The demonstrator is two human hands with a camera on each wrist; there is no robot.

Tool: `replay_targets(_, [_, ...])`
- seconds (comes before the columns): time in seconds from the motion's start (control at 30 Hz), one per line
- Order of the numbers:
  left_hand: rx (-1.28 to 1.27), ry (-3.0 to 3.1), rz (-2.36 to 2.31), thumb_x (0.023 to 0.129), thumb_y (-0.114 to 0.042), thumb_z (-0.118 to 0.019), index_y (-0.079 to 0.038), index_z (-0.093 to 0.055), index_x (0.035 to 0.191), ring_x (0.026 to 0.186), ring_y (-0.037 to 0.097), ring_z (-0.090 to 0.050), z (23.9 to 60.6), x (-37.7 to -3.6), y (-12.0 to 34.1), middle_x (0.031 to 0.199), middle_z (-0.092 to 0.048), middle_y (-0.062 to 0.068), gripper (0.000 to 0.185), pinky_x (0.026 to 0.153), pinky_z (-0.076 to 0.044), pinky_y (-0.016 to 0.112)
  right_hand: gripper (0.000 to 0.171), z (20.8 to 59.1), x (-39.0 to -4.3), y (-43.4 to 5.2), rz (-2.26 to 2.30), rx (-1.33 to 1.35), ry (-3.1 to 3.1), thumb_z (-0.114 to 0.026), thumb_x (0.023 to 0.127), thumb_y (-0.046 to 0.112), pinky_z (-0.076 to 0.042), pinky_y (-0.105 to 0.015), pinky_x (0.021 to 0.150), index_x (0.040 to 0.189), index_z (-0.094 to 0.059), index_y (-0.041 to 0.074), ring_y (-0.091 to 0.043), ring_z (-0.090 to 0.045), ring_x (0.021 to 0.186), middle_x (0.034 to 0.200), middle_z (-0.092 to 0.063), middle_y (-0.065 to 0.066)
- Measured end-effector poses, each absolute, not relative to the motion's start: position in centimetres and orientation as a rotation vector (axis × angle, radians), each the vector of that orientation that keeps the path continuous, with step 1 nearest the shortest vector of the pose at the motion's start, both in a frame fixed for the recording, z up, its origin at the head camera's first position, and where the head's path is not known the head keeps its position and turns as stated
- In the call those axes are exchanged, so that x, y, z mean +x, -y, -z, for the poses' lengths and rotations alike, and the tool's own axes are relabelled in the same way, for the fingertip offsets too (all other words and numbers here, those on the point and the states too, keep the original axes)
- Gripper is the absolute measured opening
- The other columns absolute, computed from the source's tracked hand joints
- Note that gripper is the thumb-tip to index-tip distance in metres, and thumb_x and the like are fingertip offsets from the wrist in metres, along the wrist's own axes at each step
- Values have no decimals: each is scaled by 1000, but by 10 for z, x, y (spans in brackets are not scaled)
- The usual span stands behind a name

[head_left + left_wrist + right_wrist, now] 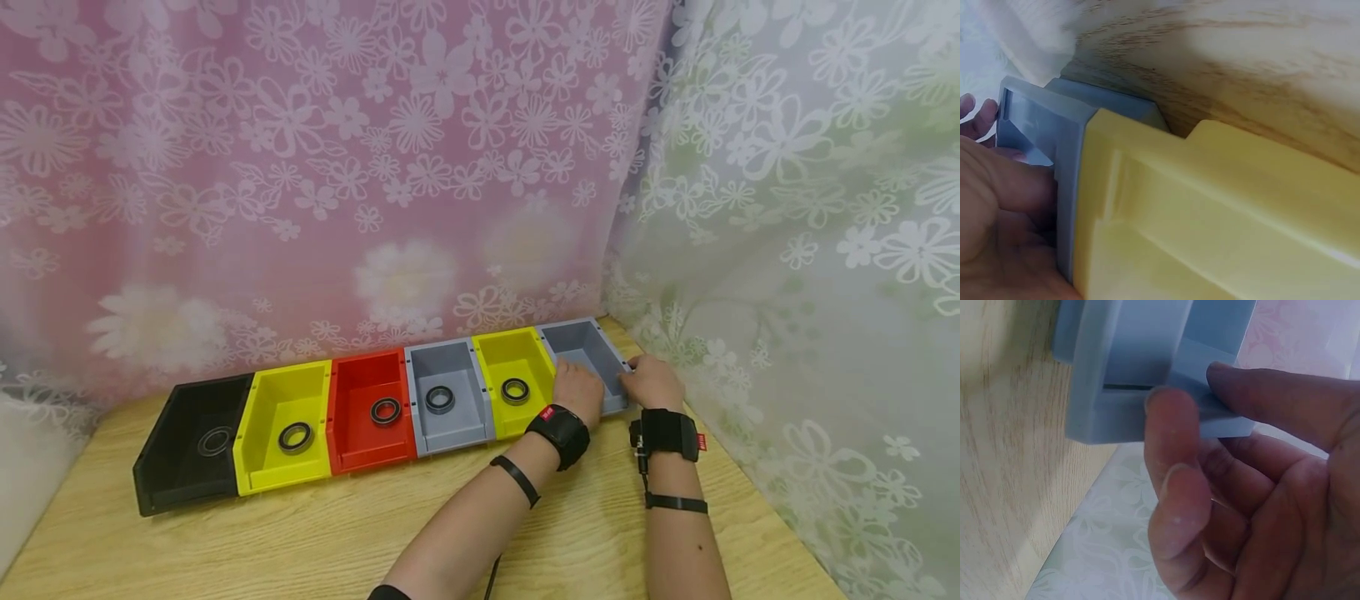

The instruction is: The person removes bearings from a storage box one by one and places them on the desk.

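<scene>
- Right hand (654, 382): thumb and fingers (1172, 431) pinch the front right corner of the grey bin (581, 342).
- Left hand (579, 390): fingers curl over that bin's front left rim, beside the yellow bin (517, 358).
- The grey bin stands at the row's right end on the desk (300, 542).
- Best to keep both grips even so the bin stays square with its neighbour.

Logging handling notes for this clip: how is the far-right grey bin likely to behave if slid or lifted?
The grey bin looks like rigid moulded plastic, so it should probably keep its shape. It appears empty, so likely light and easy to slide on the wooden table. The left hand and right hand hold its front; tipping seems unlikely.
</scene>
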State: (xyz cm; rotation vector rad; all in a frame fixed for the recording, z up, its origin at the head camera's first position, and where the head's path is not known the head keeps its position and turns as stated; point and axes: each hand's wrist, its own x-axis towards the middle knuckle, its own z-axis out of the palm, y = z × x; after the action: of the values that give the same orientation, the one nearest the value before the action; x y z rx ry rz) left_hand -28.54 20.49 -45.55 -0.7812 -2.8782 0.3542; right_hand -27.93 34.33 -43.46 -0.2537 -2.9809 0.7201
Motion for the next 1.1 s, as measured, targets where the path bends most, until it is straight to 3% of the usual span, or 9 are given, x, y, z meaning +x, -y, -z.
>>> replay_targets(0.33, [-792,2906,-290,106,-31,-56,-25,-78,114,110,13,-65,445,-278,-203,110,-73,-5,24,119,-30,45,21,434,-279,-344,-748,-253,2979,-62,97,21,-39,-35,53,97,-71,2,-24,-53,61,67,-58,-7])
replay_targets(0.47, [-795,2930,-238,103,-32,-61,-25,-79,110,107,13,-66,442,-276,-204,106,-73,-6,20,119,-30,45,22,432,-277,-343,-744,-257,2989,-62,98,21,-38,-35,52,85,-67,4,-24,-52,60,64,-55,-6])
replay_targets(0.57, [-793,2938,-206,103,-32,-63,-22,-76,116,110,14,-65,441,-274,-204,110,-72,-4,21,119,-32,46,21,433,-277,-343,-741,-262,2997,-61,98,21,-38,-35,53,85,-67,4,-24,-52,60,64,-54,-6])
replay_targets(0.7, [-784,2892,-144,103,-32,-62,-16,-68,122,109,18,-67,436,-268,-203,116,-69,2,26,113,-41,46,21,434,-278,-343,-751,-269,2998,-60,98,20,-38,-36,53,85,-66,5,-24,-51,59,65,-53,-6])
replay_targets(0.8, [-772,2820,-111,103,-34,-61,-15,-66,115,99,19,-68,429,-262,-201,109,-67,3,23,100,-51,40,24,435,-280,-344,-757,-287,3005,-57,97,19,-36,-35,54,77,-59,6,-24,-49,59,65,-51,-8])
replay_targets(0.9, [-777,2742,-128,104,-35,-59,-17,-68,104,85,16,-64,419,-257,-198,95,-64,0,20,82,-52,31,21,434,-280,-344,-754,-299,3021,-55,96,16,-40,-37,56,92,-67,-1,-26,-54,64,80,-62,-17])
replay_targets(1.0, [-804,2694,-139,106,-33,-57,-20,-71,97,76,14,-59,408,-252,-194,86,-59,-2,21,69,-47,27,36,432,-279,-343,-744,-313,3048,-52,96,13,-46,-41,61,123,-67,-5,-30,-60,72,103,-68,-27])
replay_targets(1.03, [-820,2690,-132,106,-31,-57,-21,-73,96,75,13,-58,405,-250,-192,86,-58,-2,22,68,-45,26,41,431,-279,-343,-743,-316,3054,-52,95,13,-46,-41,62,130,-65,-6,-30,-60,73,106,-68,-27])
replay_targets(1.1, [-865,2694,-109,104,-30,-60,-23,-77,99,78,14,-59,397,-247,-189,91,-61,-1,19,70,-47,26,40,429,-278,-343,-745,-325,3064,-51,96,13,-46,-42,62,128,-65,-6,-31,-59,72,99,-68,-25])
